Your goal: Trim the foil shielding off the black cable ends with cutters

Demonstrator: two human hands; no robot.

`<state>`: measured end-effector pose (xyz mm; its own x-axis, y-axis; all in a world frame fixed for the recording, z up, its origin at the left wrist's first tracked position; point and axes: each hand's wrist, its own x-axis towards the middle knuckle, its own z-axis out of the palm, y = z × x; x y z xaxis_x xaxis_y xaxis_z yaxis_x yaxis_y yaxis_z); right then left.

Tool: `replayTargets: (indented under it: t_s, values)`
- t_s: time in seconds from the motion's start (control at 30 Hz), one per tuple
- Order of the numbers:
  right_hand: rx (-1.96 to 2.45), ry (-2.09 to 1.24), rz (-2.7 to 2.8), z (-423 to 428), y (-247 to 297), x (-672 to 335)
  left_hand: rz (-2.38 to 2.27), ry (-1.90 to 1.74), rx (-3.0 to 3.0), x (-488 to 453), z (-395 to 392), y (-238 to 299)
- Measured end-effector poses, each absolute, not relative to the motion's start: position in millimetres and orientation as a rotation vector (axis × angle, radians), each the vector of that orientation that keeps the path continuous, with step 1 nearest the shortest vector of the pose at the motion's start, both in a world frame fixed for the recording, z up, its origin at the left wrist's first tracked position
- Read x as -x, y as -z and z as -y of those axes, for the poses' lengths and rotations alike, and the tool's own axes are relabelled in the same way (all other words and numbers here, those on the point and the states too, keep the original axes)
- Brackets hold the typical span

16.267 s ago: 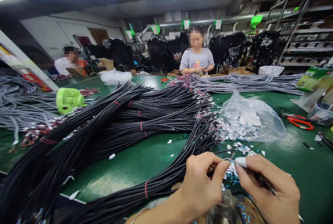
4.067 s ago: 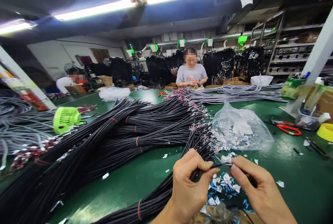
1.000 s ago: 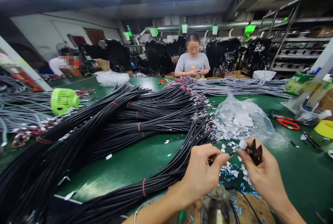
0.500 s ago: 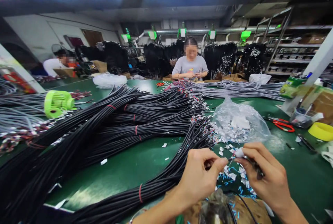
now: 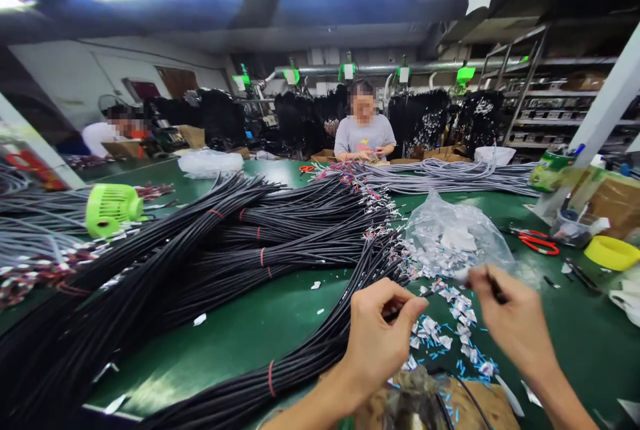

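My left hand (image 5: 380,337) is closed in a pinch on the stripped end of a black cable from the bundle of black cables (image 5: 280,370) tied with red bands. My right hand (image 5: 515,320) is closed on a small dark tool and has drawn away to the right, a small white piece at its fingertips; it is blurred by motion. Between my hands, white and blue scraps (image 5: 450,333) litter the green table (image 5: 240,330).
Large black cable bundles (image 5: 225,250) fan across the table. A clear plastic bag (image 5: 455,237), red scissors (image 5: 535,241), a yellow bowl (image 5: 610,251), a green fan (image 5: 107,209) and grey cables (image 5: 450,177) lie around. Two other people sit at the far side.
My right hand has pulled away to the right from my left hand, opening a gap between them. My left hand stays pinched on the cable end.
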<state>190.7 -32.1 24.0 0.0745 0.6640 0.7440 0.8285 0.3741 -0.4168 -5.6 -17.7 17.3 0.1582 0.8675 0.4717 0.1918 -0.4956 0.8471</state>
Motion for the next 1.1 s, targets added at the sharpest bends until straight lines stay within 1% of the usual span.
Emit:
replayTargets:
  t_s: [0.1,0.2,0.43,0.47,0.63,0.77,0.83,0.9,1.1]
  values:
    - [1.207,-0.021,1.772,34,-22,-170,-1.006,-1.369,-1.777,8,17,-17]
    - [1.115,-0.190,1.716,39,-22,-160,-0.995,-1.371,-1.800,8,17,-16]
    - [1.121,-0.258,1.585,46,-19,-157,-0.989,-1.369,-1.855,6,19,-16]
    - [1.141,-0.350,1.523,46,-18,-156,-0.991,-1.369,-1.852,5,19,-16]
    - [1.184,-1.076,1.116,40,-10,-152,-0.979,-1.341,-1.835,4,20,-14]
    - [1.181,-1.297,1.030,37,-10,-153,-0.965,-1.241,-1.774,3,18,-16]
    - [1.187,-1.321,1.005,35,-11,-153,-0.933,-1.168,-1.716,3,17,-17]
    - [1.194,-1.273,0.996,35,-10,-153,-0.903,-1.117,-1.667,4,17,-18]
    - [1.139,-0.887,1.096,44,-8,-158,-0.901,-1.094,-1.570,4,15,-17]
